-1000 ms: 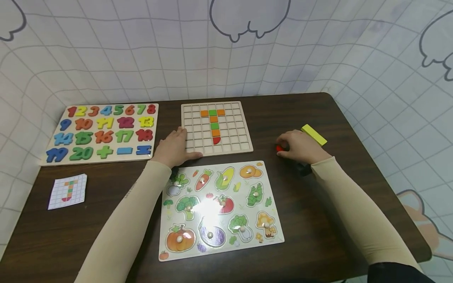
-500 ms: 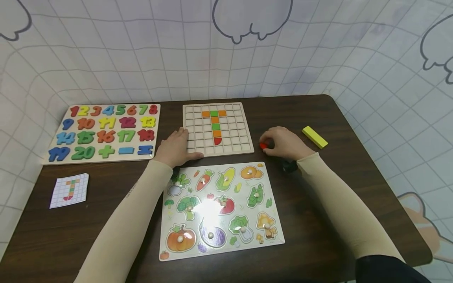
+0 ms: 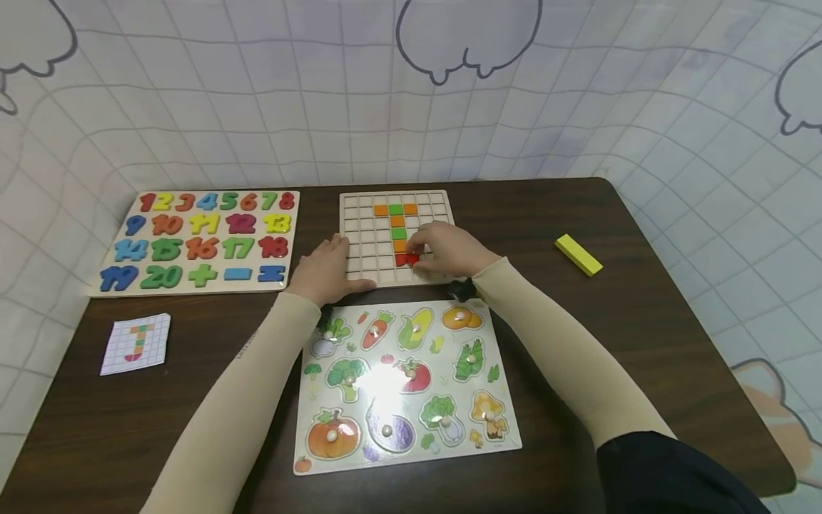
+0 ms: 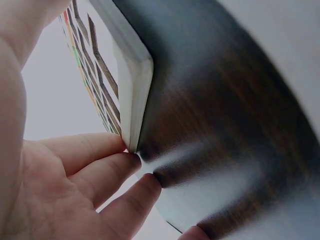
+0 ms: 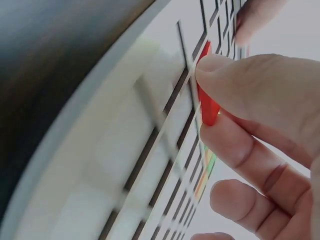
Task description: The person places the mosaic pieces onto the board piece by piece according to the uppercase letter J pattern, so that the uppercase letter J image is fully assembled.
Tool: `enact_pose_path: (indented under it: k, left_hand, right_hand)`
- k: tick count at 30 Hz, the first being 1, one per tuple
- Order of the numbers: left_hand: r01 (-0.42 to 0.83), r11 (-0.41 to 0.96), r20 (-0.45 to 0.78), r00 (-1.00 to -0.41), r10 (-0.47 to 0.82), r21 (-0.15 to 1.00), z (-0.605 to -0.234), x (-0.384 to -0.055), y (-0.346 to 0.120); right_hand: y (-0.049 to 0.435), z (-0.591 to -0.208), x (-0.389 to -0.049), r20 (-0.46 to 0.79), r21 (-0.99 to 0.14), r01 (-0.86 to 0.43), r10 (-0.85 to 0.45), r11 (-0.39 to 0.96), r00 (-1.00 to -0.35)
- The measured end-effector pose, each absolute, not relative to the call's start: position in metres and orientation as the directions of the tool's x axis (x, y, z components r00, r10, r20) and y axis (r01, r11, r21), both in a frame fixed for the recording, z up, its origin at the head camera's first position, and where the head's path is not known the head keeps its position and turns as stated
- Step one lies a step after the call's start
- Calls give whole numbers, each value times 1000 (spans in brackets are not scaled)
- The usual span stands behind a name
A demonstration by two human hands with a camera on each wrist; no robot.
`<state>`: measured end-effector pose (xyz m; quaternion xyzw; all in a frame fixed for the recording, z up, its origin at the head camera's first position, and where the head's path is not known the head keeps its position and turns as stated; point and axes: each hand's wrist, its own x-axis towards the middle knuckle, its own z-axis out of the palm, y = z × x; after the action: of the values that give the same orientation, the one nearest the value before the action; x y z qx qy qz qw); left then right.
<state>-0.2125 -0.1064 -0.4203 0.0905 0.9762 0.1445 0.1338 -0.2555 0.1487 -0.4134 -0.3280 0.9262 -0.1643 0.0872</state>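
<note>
The wooden grid board (image 3: 361, 263) lies at the back middle, with orange and green square tiles forming a T shape and a red tile (image 3: 400, 260) below its stem. My right hand (image 3: 452, 250) is over the board and pinches a red piece (image 5: 208, 107) between thumb and index finger, right beside that red tile. The piece is partly hidden by the fingers. My left hand (image 3: 323, 271) rests at the board's front left corner, thumb along the front edge; in the left wrist view its fingers (image 4: 127, 165) extend along the board's side.
A number puzzle (image 3: 221, 283) is at the left, and a paper card (image 3: 154, 350) with a drawn coloured pattern lies before it. The vegetable puzzle board (image 3: 349, 457) is in front of the grid. A yellow block (image 3: 579, 255) lies on the dark table (image 3: 616, 343) at the right.
My right hand has moved left from near the yellow block to the grid board, carrying the red piece. My left hand has stayed at the board's corner. The head view has shifted slightly.
</note>
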Motion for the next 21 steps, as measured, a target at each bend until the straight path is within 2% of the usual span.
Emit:
enact_pose_path:
  k: [8, 21]
  left_hand:
    - [152, 942, -216, -951, 222, 300, -421, -210, -100]
    - [152, 946, -227, -948, 222, 288, -422, -212, -94]
  right_hand:
    - [120, -411, -262, -95, -320, -626, -681, 712, -726]
    - [114, -413, -267, -108, -295, -639, -689, 711, -717]
